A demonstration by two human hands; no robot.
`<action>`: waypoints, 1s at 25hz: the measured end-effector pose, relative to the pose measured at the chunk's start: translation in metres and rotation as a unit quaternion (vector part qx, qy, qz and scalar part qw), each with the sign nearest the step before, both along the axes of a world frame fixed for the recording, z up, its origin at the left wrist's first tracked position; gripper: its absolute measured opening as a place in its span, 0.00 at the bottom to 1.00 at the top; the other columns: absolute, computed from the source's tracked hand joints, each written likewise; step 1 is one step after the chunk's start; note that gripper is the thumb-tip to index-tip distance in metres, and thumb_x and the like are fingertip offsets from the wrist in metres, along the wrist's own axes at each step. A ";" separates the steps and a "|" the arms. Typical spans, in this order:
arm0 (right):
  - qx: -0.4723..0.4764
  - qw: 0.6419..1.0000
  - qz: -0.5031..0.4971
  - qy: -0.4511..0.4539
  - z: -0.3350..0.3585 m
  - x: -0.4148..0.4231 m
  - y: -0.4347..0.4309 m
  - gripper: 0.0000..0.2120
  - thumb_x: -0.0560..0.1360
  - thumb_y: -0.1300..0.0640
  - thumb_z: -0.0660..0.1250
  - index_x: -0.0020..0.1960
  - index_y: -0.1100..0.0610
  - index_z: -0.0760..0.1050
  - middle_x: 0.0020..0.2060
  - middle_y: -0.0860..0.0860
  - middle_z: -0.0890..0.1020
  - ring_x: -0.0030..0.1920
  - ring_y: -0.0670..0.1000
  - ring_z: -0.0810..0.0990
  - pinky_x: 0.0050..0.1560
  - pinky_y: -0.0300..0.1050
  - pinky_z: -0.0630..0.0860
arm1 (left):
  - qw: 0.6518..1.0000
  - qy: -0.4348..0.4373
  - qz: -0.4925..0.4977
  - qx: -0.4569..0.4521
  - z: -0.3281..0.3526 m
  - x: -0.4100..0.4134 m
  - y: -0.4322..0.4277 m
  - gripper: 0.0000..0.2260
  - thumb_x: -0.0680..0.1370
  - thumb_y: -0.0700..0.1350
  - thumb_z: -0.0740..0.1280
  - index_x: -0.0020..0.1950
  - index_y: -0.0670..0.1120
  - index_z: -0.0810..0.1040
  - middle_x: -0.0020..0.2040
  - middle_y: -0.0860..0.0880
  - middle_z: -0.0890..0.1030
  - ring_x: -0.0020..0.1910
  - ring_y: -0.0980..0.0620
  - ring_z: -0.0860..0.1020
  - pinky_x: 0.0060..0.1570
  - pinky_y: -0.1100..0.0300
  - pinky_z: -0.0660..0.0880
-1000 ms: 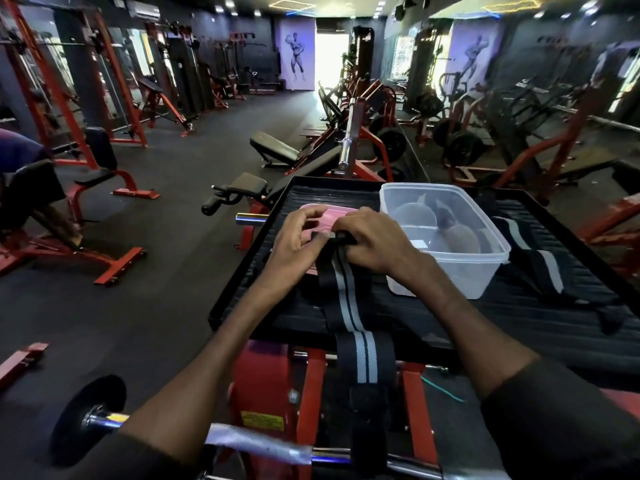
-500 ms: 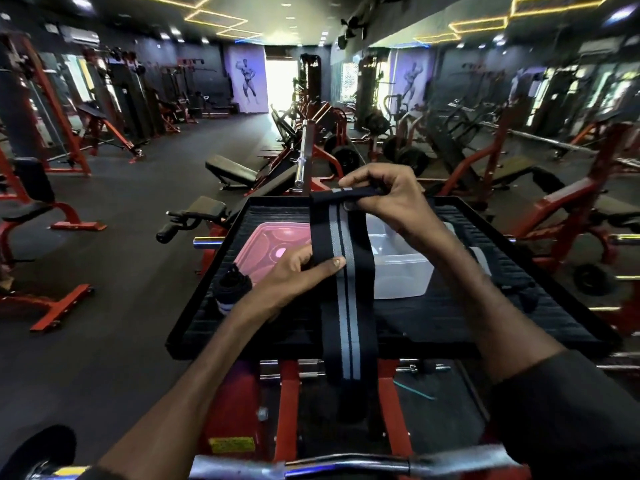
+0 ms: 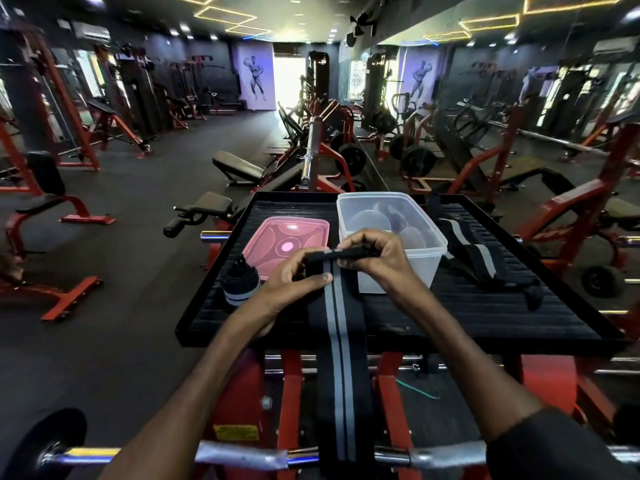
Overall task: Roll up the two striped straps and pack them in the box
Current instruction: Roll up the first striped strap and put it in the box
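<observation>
Black strap (image 3: 337,327), grey-striped, now lowered to frame centre, its top end pinched by both hands: left hand (image 3: 294,284), right hand (image 3: 372,258). Rolling looks about to begin (tail hangs off the tray (image 3: 485,320)). Box (image 3: 391,233) open, upper centre.

black grey-striped strap (image 3: 337,327), pink lid (image 3: 287,242)

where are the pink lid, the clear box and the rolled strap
pink lid (image 3: 277,237), head view, its bare left half
clear box (image 3: 420,268), head view, its front wall
rolled strap (image 3: 239,284), head view, the roll's side
</observation>
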State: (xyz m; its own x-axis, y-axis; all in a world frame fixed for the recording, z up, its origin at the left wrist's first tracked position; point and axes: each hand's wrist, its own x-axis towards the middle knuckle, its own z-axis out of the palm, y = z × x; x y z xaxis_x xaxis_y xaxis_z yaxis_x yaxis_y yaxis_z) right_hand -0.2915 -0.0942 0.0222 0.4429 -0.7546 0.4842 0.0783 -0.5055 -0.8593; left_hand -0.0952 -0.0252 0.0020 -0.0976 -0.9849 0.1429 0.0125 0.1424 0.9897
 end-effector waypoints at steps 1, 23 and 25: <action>0.001 1.000 -0.007 0.011 -0.008 0.003 0.000 0.13 0.66 0.74 0.74 0.45 0.59 0.83 0.41 0.53 0.86 0.44 0.51 0.84 0.51 0.48 0.80 | 0.999 -0.032 0.029 -0.031 -0.002 0.000 -0.003 0.14 0.76 0.40 0.74 0.60 0.52 0.81 0.57 0.53 0.84 0.58 0.57 0.80 0.59 0.63 0.74; 0.117 0.993 0.009 -0.017 -0.038 0.006 0.012 0.07 0.77 0.60 0.74 0.51 0.64 0.83 0.44 0.59 0.85 0.48 0.53 0.80 0.53 0.49 0.74 | 0.982 -0.137 0.057 -0.118 -0.020 0.010 -0.016 0.16 0.73 0.33 0.75 0.51 0.54 0.82 0.45 0.60 0.86 0.47 0.66 0.82 0.51 0.71 0.75; 0.084 0.996 -0.001 -0.033 -0.035 0.011 0.008 0.07 0.77 0.62 0.73 0.51 0.67 0.83 0.46 0.64 0.85 0.48 0.55 0.82 0.55 0.52 0.75 | 0.989 -0.121 0.012 -0.083 -0.017 0.015 -0.016 0.15 0.75 0.35 0.74 0.57 0.52 0.81 0.50 0.57 0.85 0.52 0.63 0.82 0.54 0.69 0.75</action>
State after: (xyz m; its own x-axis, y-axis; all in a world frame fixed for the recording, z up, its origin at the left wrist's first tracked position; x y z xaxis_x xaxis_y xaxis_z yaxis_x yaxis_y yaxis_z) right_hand -0.2808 -0.0862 -0.0124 0.4133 -0.8278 0.3794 0.1362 -0.3558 -0.9246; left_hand -0.0806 -0.0413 -0.0148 -0.1260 -0.9525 0.2771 -0.2281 0.2996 0.9264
